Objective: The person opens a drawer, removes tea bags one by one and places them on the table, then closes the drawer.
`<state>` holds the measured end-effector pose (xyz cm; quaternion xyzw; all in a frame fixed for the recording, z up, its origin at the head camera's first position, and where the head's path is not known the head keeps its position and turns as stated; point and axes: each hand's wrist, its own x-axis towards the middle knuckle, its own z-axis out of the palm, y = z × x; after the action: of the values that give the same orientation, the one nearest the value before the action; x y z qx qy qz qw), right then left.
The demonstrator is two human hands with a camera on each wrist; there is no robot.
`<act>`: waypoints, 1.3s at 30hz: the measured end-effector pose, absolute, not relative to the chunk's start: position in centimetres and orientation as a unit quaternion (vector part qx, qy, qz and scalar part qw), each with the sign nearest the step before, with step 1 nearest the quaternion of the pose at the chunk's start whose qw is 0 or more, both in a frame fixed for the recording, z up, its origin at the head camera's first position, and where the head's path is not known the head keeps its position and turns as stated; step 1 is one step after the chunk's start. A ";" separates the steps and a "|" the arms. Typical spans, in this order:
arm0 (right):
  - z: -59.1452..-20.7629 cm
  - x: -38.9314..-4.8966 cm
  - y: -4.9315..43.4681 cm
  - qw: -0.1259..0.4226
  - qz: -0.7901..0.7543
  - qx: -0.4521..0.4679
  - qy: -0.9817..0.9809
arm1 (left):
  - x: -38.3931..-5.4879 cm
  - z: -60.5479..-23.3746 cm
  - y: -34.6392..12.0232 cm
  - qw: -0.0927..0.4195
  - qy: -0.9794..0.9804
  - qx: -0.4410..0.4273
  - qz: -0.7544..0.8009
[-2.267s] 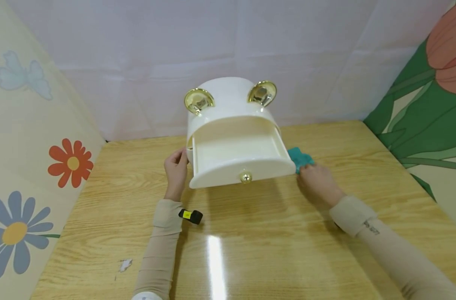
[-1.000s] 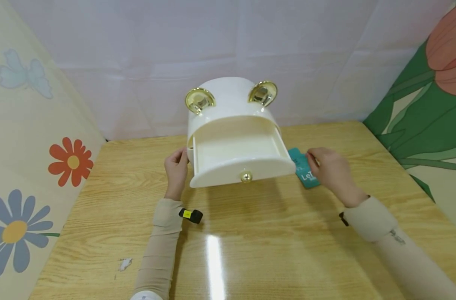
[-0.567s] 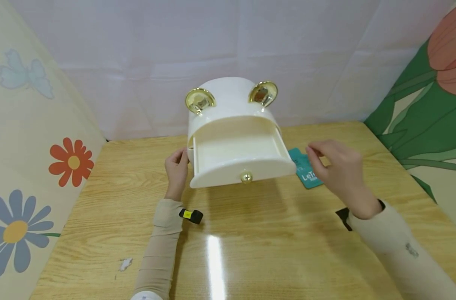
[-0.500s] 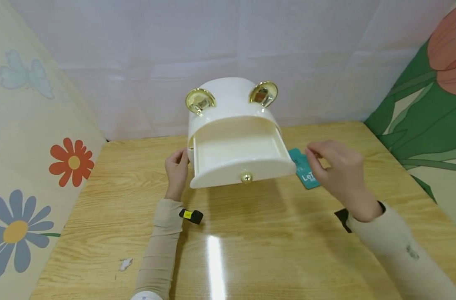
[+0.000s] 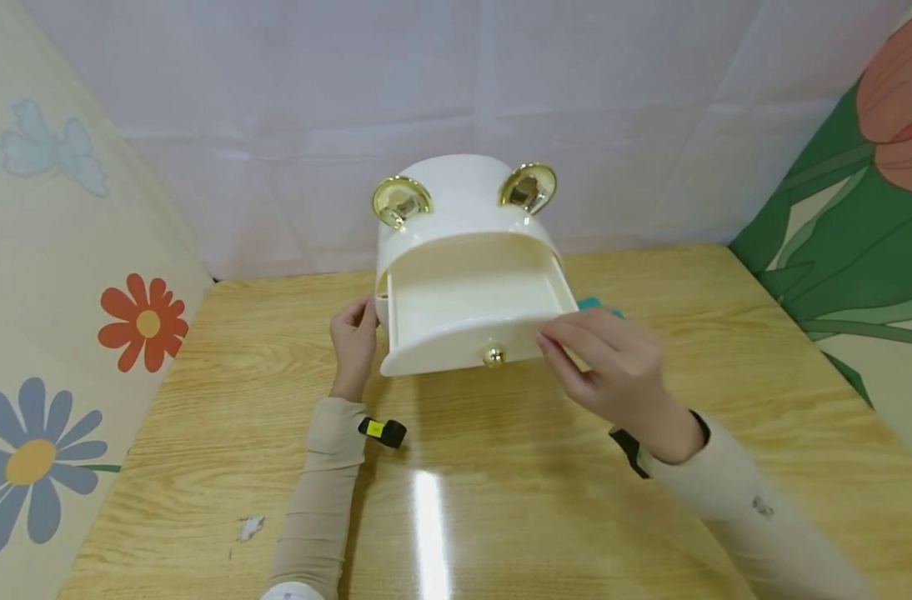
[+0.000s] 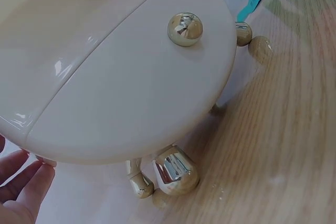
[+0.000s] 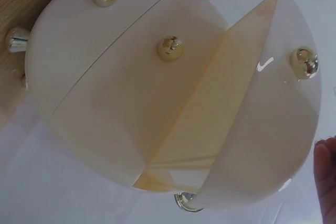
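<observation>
A white drawer box (image 5: 459, 192) with two gold ears stands on gold feet on the table. Its top drawer (image 5: 456, 343) is pulled out, with nothing inside. My left hand (image 5: 353, 346) holds the box's left side; in the left wrist view the thumb (image 6: 39, 184) meets its lower edge and the fingers are bent. My right hand (image 5: 613, 367) hovers in front of the drawer's right end, right of the gold knob (image 5: 493, 354), fingers loosely bent and holding nothing. In the right wrist view it sits just beyond the drawer front. Behind it, a teal packet (image 5: 589, 303) is mostly hidden.
The wooden table (image 5: 276, 333) meets a white cloth backdrop (image 5: 276, 167) behind the box. Painted walls flank it, with flowers on the left panel (image 5: 51, 250). The lower drawers, with gold knobs (image 7: 170, 48), are pushed in.
My right hand has let go of the teal packet, drawn back, then moved left to the open drawer's front. The left hand and box have stayed in place.
</observation>
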<state>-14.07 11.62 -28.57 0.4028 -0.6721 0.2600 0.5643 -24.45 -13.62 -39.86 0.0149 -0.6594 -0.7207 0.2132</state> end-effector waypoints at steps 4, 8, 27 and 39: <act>-28.7 -14.0 10.8 0.551 0.260 0.424 -0.670 | -24.5 -39.9 -13.6 0.214 -0.661 0.016 -0.719; -28.8 -13.8 10.5 0.531 0.256 0.441 -0.676 | -24.5 -39.8 -13.6 0.208 -0.656 0.020 -0.725; -30.8 -13.0 9.8 0.435 0.215 0.405 -0.775 | -24.5 -39.8 -13.7 0.203 -0.654 0.012 -0.729; -30.8 -13.2 9.5 0.446 0.210 0.413 -0.766 | -24.5 -39.7 -13.6 0.214 -0.654 0.010 -0.725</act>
<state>-13.23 9.55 -30.76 0.4126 -0.7659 0.2096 0.4463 -24.48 -13.63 -39.74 0.0101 -0.6544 -0.7252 0.2139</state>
